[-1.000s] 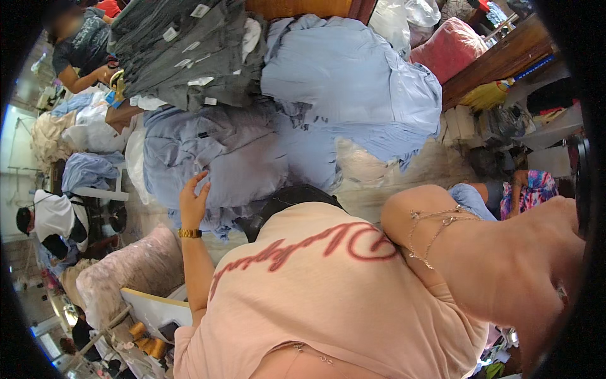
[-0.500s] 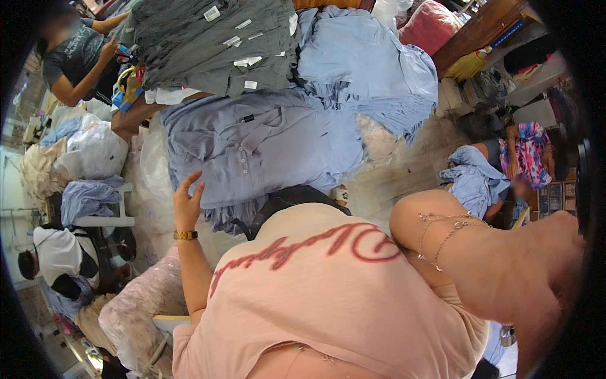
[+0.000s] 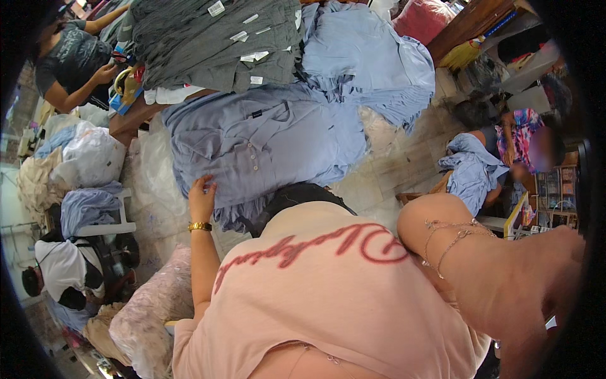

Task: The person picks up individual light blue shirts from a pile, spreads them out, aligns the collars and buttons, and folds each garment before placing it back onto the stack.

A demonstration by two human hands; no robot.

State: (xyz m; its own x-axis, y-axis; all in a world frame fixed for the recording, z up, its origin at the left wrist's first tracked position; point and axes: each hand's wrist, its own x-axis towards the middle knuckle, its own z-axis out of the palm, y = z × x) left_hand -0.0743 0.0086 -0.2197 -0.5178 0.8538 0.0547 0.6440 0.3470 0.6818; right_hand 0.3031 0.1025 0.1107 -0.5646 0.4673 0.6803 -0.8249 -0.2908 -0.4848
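A light blue collared shirt [image 3: 252, 136] with a buttoned placket lies spread out in front of me, on top of more blue garments. My left hand [image 3: 202, 194], with a gold watch at the wrist, rests at its near left edge. Those fingers are loosely bent and a little apart, with nothing visible between them. My right hand [image 3: 558, 268] is raised close at the right rim, a thin chain bracelet [image 3: 451, 237] on that arm. Blur and the dark rim hide its fingers.
Beyond the shirt lie a pile of dark grey garments [image 3: 208, 50] with white labels and a light blue pile [image 3: 360, 54]. Plastic-wrapped bundles [image 3: 95, 151] stand at the left. One person [image 3: 72, 60] is at the far left, another [image 3: 66, 268] at the left, a third [image 3: 521, 142] at the right.
My left hand has moved slightly right, and its fingers have gone from spread to more bent at the shirt's edge. My right hand stays raised at the right rim.
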